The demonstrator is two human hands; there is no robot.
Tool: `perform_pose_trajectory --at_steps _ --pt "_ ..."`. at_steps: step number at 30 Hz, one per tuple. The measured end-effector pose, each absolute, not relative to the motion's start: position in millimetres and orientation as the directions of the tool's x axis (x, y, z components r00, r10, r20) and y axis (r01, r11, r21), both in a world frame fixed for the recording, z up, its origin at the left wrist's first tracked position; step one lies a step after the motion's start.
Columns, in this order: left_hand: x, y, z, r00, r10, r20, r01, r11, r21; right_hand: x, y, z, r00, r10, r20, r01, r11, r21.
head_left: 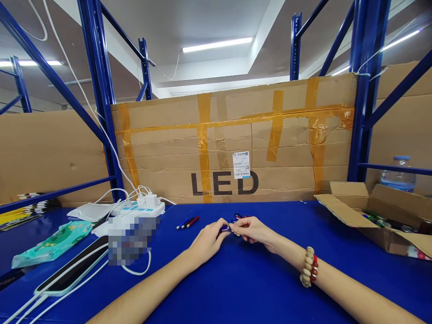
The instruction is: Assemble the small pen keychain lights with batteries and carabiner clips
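My left hand (209,238) and my right hand (251,229) meet over the blue tabletop. Between thumb and fingers, the left one pinches a small dark purple-blue cylinder (224,229) with a shiny end. My right fingertips are closed at that shiny end; whether they hold a separate small part is too small to tell. Just behind the right hand lie small red, blue and black objects (240,216), partly hidden by it. To the left, apart from both hands, several short pen-like sticks (187,222) in blue, black and red with silvery ends lie side by side.
At left are a white power strip (153,208) with plugs and cables, a black-topped device (72,265) and a green packet (52,243). An open cardboard box (381,234) holding small items stands at right. A cardboard wall (162,157) closes off the back between blue posts.
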State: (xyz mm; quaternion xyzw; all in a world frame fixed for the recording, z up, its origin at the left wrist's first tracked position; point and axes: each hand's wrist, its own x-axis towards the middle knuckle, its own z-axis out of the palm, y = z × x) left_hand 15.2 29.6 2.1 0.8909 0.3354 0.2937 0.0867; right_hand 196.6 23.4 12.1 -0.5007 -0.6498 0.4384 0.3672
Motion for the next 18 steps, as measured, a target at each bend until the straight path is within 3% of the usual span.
perform_pose_trajectory --at_steps 5,13,18 --pt "14.1 31.2 0.6 0.618 0.638 0.46 0.53 -0.77 0.355 196.8 23.6 11.3 -0.234 0.97 0.063 0.346 0.144 -0.927" --pt "14.3 23.0 2.1 0.663 0.545 0.513 0.424 -0.839 0.342 201.6 25.2 13.6 -0.276 0.926 0.256 0.329 0.341 -0.88" --pt "14.1 24.2 -0.8 0.609 0.565 0.557 0.44 -0.825 0.355 195.6 17.5 13.3 -0.186 0.962 0.2 0.353 0.255 -0.9"
